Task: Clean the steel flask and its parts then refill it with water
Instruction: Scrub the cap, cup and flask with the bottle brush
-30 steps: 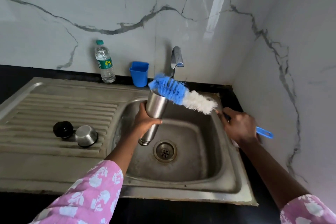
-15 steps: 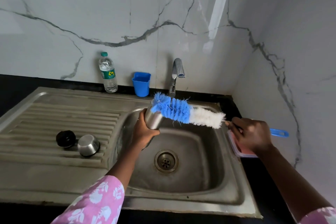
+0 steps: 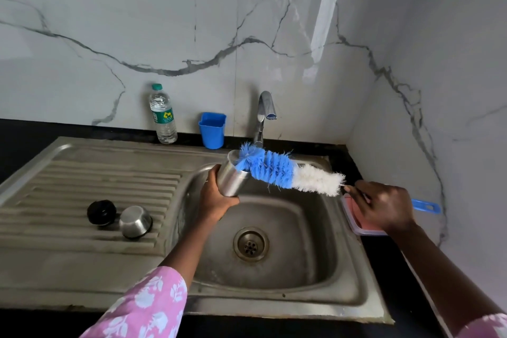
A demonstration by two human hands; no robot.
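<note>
My left hand (image 3: 215,197) grips the steel flask (image 3: 231,178) over the sink basin (image 3: 315,255), its open mouth tilted up toward the tap (image 3: 265,110). My right hand (image 3: 384,206) holds the blue handle of a long bottle brush (image 3: 279,169). The brush's blue tip sits at the flask's mouth; its white bristles lie nearer my right hand. On the ribbed drainboard (image 3: 68,186) to the left lie the black stopper (image 3: 101,212) and the steel cup lid (image 3: 135,221), side by side.
A plastic water bottle (image 3: 163,115) and a blue plastic cup (image 3: 212,130) stand against the marble wall behind the sink. A pink lidded box (image 3: 356,217) lies on the black counter under my right hand. The wall corner closes in on the right.
The flask has tipped so its mouth faces the brush, and the brush's blue tip has come to the mouth. My right hand shifted right. The camera tilted up.
</note>
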